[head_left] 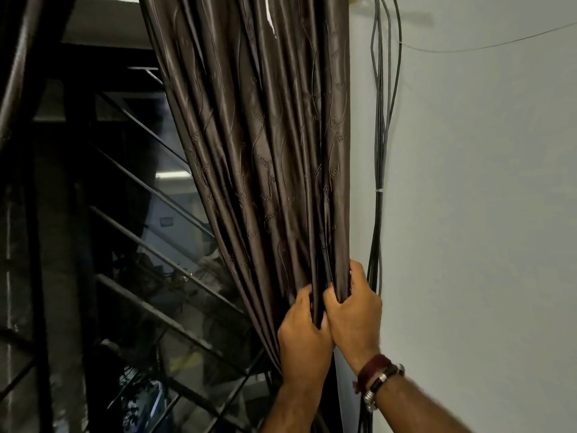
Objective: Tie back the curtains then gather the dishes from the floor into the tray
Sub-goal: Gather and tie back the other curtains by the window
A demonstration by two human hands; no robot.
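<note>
Where the dark brown curtain [265, 151] is drawn into a narrow bunch, it is clamped by both hands, pressed side by side with knuckles touching. The left hand [304, 335] is curled round the bunch's left folds, its fingers buried in the fabric, while the right hand [354, 314] is closed on the right folds, with the thumb laid up along the curtain's edge. On the right wrist, just below the curtain grip, a red thread band [373, 368] and a watch [382, 384] with a dark strap are worn. Above the hands, the curtain is seen fanning upward and leftward in glossy pleats embossed with a wavy leaf pattern. Just right of the curtain, a pale wall [484, 214] is shown, along which a bundle of dark cables [379, 151] is run vertically, passing close behind the right hand. Left of the curtain, a window with slanted metal bars [150, 254] is exposed, with dim shapes beyond that cannot be made out.
</note>
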